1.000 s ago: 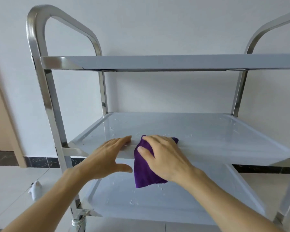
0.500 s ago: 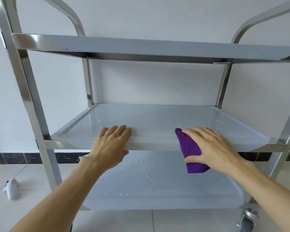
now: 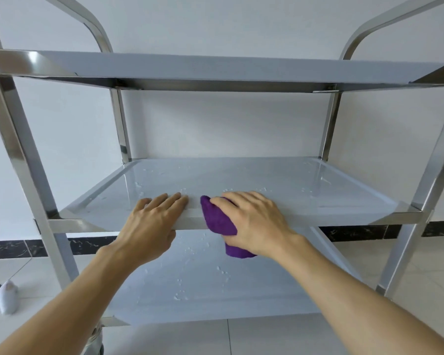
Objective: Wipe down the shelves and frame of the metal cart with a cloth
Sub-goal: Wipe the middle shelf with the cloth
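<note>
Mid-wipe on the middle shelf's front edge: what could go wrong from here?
1. Water droplets sit on the middle shelf behind the purple cloth; an edge-only pass would likely miss them.
2. The bottom shelf is wet too, and drips from the lip could add more.
3. The left hand only rests on the wet lip, so it might slip.

A purple cloth [image 3: 219, 221] is draped over the front edge of the middle shelf [image 3: 318, 201], mid-frame; water drops [image 3: 182, 190] are seen on it.

no readable text, no labels, no brands, no numbers on anything in view
</note>
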A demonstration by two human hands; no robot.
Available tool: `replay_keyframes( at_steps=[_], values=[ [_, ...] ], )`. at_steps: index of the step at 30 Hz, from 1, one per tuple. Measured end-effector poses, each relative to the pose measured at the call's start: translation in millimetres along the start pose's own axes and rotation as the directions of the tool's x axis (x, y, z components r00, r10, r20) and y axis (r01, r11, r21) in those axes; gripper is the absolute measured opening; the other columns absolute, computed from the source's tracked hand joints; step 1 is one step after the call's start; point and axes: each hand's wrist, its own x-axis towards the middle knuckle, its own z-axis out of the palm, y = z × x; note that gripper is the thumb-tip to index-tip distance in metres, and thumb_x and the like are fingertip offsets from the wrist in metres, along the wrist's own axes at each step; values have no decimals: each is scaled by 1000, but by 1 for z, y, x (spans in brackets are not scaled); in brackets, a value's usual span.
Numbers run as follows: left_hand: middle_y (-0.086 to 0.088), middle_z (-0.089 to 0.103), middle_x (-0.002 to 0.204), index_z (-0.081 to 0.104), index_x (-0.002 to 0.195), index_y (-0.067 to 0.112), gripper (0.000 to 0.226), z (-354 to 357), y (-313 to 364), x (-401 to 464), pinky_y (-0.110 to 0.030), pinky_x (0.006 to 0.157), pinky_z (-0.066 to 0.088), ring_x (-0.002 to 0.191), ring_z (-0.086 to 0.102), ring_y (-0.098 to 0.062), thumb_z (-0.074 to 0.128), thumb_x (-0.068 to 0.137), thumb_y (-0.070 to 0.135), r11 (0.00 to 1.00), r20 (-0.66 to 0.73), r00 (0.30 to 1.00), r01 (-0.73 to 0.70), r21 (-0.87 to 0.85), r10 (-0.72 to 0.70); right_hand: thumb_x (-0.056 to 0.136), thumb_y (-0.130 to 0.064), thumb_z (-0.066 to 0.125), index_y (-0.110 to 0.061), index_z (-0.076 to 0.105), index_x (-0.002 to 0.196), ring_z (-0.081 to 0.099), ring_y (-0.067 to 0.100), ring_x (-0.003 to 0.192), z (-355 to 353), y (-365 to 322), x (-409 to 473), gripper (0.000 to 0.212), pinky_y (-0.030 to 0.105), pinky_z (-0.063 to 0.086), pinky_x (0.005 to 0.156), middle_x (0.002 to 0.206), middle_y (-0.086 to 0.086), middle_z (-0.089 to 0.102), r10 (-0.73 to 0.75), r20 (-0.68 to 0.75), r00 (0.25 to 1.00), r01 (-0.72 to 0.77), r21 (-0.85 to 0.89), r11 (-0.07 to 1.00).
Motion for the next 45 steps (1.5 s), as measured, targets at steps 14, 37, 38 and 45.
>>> replay_keyframes(
  at_steps=[14,37,38,45],
  values=[
    [13,28,157,19,154,30,74,-12,-14,1,-28,110,26,141,31,-13,56,90,18,998,171,985,-8,-54,17,48,-20,91,-13,69,119,70,28,96,-11,114,-94,75,40,57,86,115,3,71,100,-238,966,-130,-112,985],
    [6,38,147,29,146,20,69,-5,118,51,-37,105,36,131,40,-23,57,83,22,968,89,964,-245,-53,249,69,-25,78,-21,52,139,57,22,118,-59,131,-158,74,34,41,105,133,-4,58,256,15,967,-249,-183,951],
    [5,39,147,30,146,20,69,-5,119,50,-37,105,36,131,41,-24,57,83,22,969,88,966,-240,-55,245,69,-26,78,-19,53,138,58,23,117,-57,123,-153,74,37,43,105,132,-2,59,250,12,968,-243,-191,951],
    [8,37,152,30,149,23,72,-7,119,49,-38,108,36,134,41,-22,56,82,22,971,90,968,-231,-63,236,60,-27,86,-13,56,132,61,27,109,-32,59,-96,79,40,49,97,122,7,63,66,-72,995,-76,-151,986]
  ],
)
